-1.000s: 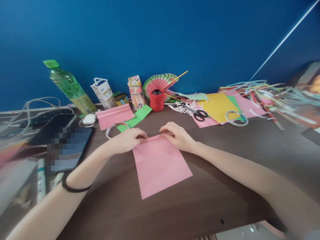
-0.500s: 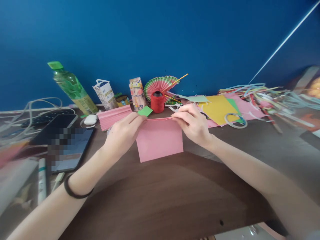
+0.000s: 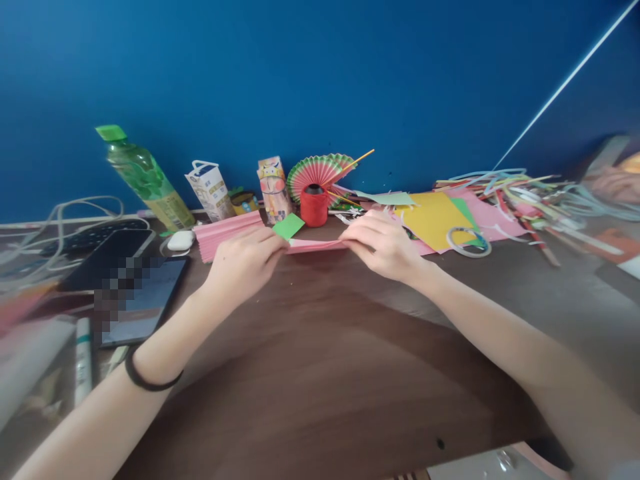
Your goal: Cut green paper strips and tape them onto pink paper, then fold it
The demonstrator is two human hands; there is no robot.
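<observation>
A sheet of pink paper stretches between my hands, seen almost edge-on as a narrow strip with a folded edge. My left hand pinches its left end, fingers closed. At the right end, my right hand grips it between thumb and fingertips. Just beyond my left fingers lies a small green paper piece. Pleated pink paper rests behind my left hand. Past the held sheet stands a red spool, with a pink and green pleated paper fan behind it.
A green bottle, a white carton and a patterned box stand along the blue wall. Phones and cables lie left. Yellow paper, a tape roll and a pile of coloured strips lie right.
The pink sheet, whose broad face hung towards me, has tipped until only a thin strip shows. Both hands keep their hold at nearly the same place.
</observation>
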